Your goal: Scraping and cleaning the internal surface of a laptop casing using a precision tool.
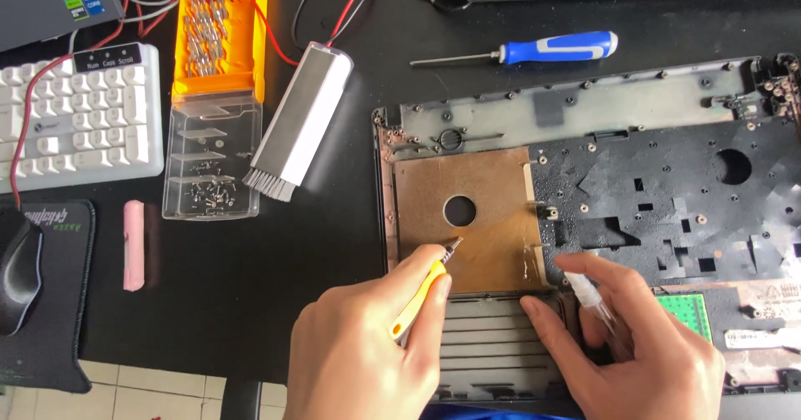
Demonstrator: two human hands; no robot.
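Two hands (367, 345) (634, 345) (one screwdriver (421, 291) each).

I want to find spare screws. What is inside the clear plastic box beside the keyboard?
The clear plastic box holds small dark screws in its lower compartments and a few flat clear pieces higher up. The orange bit holder covers its top end, so nothing beneath that shows.

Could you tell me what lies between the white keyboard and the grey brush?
In the head view, an orange bit case with a clear screw tray lies between the keyboard and the brush.
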